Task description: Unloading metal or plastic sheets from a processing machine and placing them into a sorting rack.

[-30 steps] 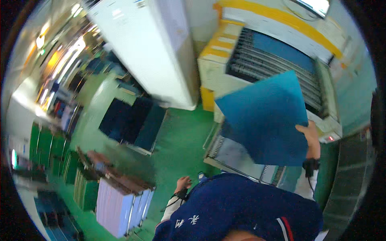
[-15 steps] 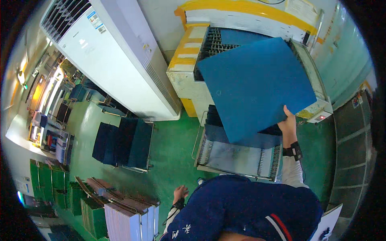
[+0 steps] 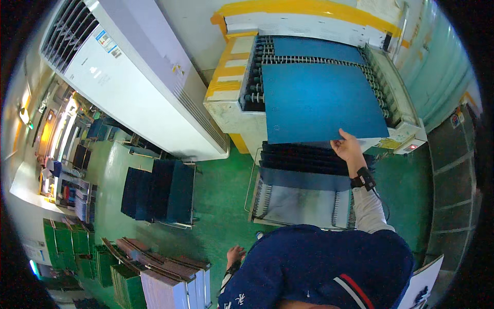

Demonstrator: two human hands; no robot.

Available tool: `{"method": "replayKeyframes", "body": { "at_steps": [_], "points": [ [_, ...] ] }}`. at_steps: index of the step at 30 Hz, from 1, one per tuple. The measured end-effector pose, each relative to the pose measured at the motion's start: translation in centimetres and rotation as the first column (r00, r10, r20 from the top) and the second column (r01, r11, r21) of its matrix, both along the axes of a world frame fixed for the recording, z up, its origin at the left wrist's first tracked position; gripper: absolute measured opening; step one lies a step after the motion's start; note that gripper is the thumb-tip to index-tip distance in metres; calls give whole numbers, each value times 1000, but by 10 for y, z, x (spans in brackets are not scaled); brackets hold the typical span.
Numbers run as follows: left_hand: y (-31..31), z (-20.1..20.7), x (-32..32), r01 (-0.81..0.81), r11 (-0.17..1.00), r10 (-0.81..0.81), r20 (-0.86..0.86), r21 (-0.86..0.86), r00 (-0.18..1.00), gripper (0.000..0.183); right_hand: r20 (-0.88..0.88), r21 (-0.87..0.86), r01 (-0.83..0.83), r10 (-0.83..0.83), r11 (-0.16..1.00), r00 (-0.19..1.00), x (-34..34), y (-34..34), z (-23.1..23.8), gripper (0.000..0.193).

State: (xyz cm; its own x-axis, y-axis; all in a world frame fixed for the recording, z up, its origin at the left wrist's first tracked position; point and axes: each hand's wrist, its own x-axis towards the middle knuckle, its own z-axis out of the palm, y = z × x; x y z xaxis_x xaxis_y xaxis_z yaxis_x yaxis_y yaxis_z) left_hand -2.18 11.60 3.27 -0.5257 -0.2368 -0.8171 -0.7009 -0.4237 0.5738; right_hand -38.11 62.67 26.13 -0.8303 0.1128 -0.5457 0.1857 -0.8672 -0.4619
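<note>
Head view, blue panel [image 3: 319,103] forward of right grip [image 3: 349,148]

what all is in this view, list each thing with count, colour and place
roller machine: 1, off-white and yellow, upper right
near panel: 1, blue, over the machine's front
far panel: 1, blue, farther in on the machine
rack: 1, pale, below the machine's front
dark panels: several, near-black, standing in the rack
air conditioner: 1, white, upper left
dark boards: several, dark blue, left of centre
green boards: many, green, lower left
pale boards: many, whitish lilac, lower left
floor: 1, green, throughout
shirt: 1, navy, bottom centre
left hand: 1, bare, left of the shirt
right hand: 1, bare, at the near panel's lower edge
</note>
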Motion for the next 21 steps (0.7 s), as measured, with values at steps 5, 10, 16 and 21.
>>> {"method": "replayKeyframes", "body": {
  "at_steps": [5,10,16,21],
  "points": [
    [8,2,-6,-56,998,56,79,1,995,39,27,122,-155,153,980,988,-3,-16,8,21],
    [10,10,-14,-14,999,19,104,-47,994,42,-56,93,-108,113,990,992,-16,-15,6,20],
    [4,2,-9,-17,1000,19,135,-18,991,42,-89,115,-142,152,983,984,-35,-10,2,21],
    [-3,-14,7,386,829,-436,-35,-404,899,35,-29,166,-205,212,965,977,-38,-14,6,24]
  ]
}}
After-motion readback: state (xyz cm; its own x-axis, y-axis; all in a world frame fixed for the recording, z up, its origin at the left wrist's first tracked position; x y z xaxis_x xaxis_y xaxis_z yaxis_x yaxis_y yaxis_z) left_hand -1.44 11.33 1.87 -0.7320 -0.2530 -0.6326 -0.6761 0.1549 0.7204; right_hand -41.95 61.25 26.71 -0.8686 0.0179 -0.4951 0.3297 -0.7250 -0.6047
